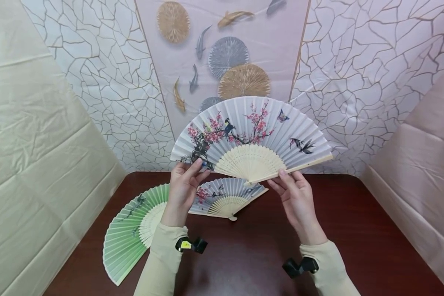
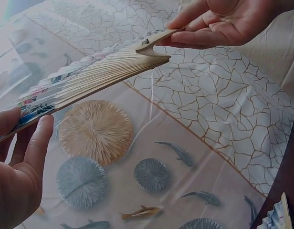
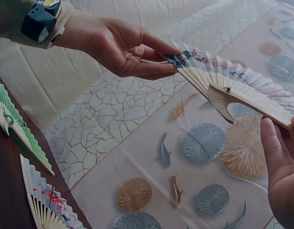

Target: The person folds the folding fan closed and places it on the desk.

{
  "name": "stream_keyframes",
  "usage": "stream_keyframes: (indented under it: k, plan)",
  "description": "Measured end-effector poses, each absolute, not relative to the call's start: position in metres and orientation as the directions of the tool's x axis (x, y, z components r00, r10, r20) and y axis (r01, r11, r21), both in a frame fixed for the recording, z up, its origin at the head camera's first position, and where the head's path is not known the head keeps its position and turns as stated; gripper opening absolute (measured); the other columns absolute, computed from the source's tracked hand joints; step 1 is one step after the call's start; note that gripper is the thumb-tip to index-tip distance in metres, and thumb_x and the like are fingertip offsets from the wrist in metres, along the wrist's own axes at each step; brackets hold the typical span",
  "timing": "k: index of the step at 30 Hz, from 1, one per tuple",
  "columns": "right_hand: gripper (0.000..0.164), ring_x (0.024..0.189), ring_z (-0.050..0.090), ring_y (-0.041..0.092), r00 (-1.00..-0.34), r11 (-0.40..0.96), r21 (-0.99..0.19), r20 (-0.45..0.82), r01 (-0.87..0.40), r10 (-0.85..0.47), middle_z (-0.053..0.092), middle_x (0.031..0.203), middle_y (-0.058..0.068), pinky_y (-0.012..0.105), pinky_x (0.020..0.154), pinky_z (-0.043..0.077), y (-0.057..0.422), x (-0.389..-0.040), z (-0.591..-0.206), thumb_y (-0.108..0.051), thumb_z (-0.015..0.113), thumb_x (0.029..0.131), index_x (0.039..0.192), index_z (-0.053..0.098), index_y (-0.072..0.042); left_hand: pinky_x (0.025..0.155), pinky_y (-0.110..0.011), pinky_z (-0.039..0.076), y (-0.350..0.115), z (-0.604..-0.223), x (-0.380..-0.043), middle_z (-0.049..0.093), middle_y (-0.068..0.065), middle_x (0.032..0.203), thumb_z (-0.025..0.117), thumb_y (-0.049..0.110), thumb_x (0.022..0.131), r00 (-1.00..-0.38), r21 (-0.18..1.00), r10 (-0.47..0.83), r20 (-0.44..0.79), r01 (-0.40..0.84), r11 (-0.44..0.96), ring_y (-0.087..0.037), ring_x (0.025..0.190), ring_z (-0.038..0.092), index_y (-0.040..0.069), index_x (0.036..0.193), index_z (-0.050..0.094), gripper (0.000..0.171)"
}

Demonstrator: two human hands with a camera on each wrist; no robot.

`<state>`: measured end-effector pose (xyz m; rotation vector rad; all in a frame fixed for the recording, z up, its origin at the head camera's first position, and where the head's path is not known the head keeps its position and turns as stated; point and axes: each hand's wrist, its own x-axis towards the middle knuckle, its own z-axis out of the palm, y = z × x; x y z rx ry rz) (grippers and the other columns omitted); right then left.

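A white folding fan point(image 1: 252, 127), printed with pink blossoms, birds and a butterfly, is spread wide and held up above the table. My left hand point(image 1: 185, 187) pinches its left edge between thumb and fingers. At the other side my right hand point(image 1: 295, 199) pinches the pale bamboo guard stick. In the left wrist view the fan's ribs point(image 2: 104, 76) show nearly edge-on between the two hands. The right wrist view shows the pivot end of the ribs point(image 3: 221, 102) between the hands.
On the dark red table point(image 1: 244, 255) lie a spread green fan point(image 1: 133, 230), partly behind my left forearm, and a spread greyish-blue fan point(image 1: 227, 197) with pink blossoms. Patterned cloth point(image 1: 107, 82) hangs behind the table, with beige cloth point(image 1: 33, 164) at the sides.
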<state>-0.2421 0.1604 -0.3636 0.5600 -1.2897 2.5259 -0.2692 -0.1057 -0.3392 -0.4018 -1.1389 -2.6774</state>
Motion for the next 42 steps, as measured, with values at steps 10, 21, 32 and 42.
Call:
stream_keyframes:
  k: [10, 21, 32, 42]
  plan:
    - [0.025, 0.097, 0.071, 0.015, -0.886, -0.577, -0.709, 0.46, -0.405, 0.056, 0.071, 0.113, 0.006, 0.031, 0.086, 0.059, 0.158, -0.241, -0.367, -0.005, 0.054, 0.104, 0.128, 0.062, -0.004, 0.082, -0.035, 0.061, -0.101, -0.345, -0.264, 0.069, -0.007, 0.105, 0.05, -0.01, 0.099, -0.923, 0.616, -0.031, 0.383, 0.28, -0.736, -0.017, 0.089, 0.071, 0.009, 0.107, 0.066, 0.027]
    - [0.024, 0.096, 0.071, 0.016, -0.883, -0.573, -0.706, 0.464, -0.416, 0.069, 0.072, 0.111, 0.006, 0.031, 0.085, 0.059, 0.153, -0.246, -0.371, -0.005, 0.054, 0.104, 0.126, 0.063, -0.004, 0.084, -0.034, 0.06, -0.101, -0.349, -0.269, 0.067, -0.007, 0.117, 0.047, -0.008, 0.101, -0.924, 0.625, -0.014, 0.382, 0.269, -0.733, -0.019, 0.097, 0.07, 0.01, 0.121, 0.063, 0.031]
    - [0.017, 0.087, 0.071, 0.013, -0.897, -0.597, -0.698, 0.433, -0.396, 0.089, 0.071, 0.098, 0.003, 0.026, 0.077, 0.06, 0.151, -0.251, -0.381, -0.003, 0.054, 0.104, 0.107, 0.07, -0.009, 0.085, -0.033, 0.06, -0.102, -0.362, -0.272, 0.066, -0.01, 0.122, 0.046, -0.006, 0.102, -0.937, 0.649, -0.005, 0.35, 0.246, -0.72, -0.021, 0.101, 0.069, 0.007, 0.129, 0.059, 0.032]
    - [0.016, 0.084, 0.071, 0.013, -0.903, -0.62, -0.684, 0.418, -0.384, 0.097, 0.071, 0.095, 0.003, 0.025, 0.075, 0.06, 0.151, -0.252, -0.385, 0.0, 0.054, 0.103, 0.103, 0.069, -0.008, 0.089, -0.042, 0.059, -0.107, -0.366, -0.271, 0.066, -0.005, 0.123, 0.052, 0.0, 0.103, -0.916, 0.685, 0.075, 0.394, 0.238, -0.689, -0.021, 0.105, 0.069, 0.013, 0.13, 0.059, 0.031]
